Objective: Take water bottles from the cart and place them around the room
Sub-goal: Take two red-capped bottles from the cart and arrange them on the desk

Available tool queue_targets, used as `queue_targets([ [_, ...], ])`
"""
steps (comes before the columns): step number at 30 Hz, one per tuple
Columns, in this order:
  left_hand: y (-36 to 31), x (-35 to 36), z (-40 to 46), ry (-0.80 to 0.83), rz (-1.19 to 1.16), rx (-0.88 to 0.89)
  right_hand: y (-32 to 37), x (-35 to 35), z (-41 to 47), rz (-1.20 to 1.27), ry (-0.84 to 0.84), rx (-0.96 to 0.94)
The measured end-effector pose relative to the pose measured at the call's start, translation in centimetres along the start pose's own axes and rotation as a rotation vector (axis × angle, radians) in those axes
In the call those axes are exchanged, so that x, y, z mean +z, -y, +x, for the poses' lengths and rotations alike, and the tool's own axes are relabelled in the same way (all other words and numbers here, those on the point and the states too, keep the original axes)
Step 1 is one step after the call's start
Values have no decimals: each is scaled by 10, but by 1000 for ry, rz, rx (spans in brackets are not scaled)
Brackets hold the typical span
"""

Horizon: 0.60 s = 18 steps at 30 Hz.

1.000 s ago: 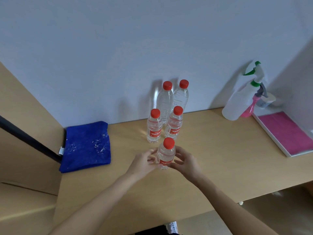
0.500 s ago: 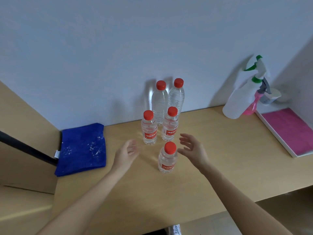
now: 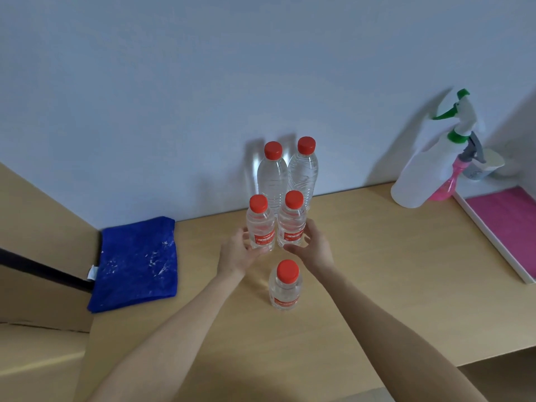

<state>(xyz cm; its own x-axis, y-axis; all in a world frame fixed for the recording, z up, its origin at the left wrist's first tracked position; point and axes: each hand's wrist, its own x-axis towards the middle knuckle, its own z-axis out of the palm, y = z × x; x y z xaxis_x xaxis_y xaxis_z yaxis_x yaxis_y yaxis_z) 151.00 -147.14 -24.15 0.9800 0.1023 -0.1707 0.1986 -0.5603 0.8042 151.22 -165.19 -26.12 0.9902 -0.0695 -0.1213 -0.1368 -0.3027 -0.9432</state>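
Five clear water bottles with red caps stand on the wooden table (image 3: 377, 271). Two tall bottles (image 3: 272, 175) stand at the back by the wall. In front of them stand the left small bottle (image 3: 260, 224) and the right small bottle (image 3: 292, 220), side by side. A third small bottle (image 3: 285, 288) stands alone nearest me, between my forearms. My left hand (image 3: 236, 252) curls around the left small bottle from its left side. My right hand (image 3: 314, 246) curls around the right small bottle from its right side.
A folded blue cloth (image 3: 136, 259) lies at the table's left end, next to a black bar (image 3: 43, 271). A white spray bottle (image 3: 420, 175) and a pink spray bottle (image 3: 446, 184) stand at the back right, beside a pink-lined white tray (image 3: 504, 221).
Both hands let go of the nearest small bottle, opened, and moved forward past it to the pair of small bottles behind, which they now hold.
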Motion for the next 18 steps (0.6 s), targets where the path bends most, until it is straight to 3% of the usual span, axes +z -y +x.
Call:
queue_targets([
  [18, -24, 33, 18, -13, 45, 99, -21, -29, 33, 62, -61, 14],
])
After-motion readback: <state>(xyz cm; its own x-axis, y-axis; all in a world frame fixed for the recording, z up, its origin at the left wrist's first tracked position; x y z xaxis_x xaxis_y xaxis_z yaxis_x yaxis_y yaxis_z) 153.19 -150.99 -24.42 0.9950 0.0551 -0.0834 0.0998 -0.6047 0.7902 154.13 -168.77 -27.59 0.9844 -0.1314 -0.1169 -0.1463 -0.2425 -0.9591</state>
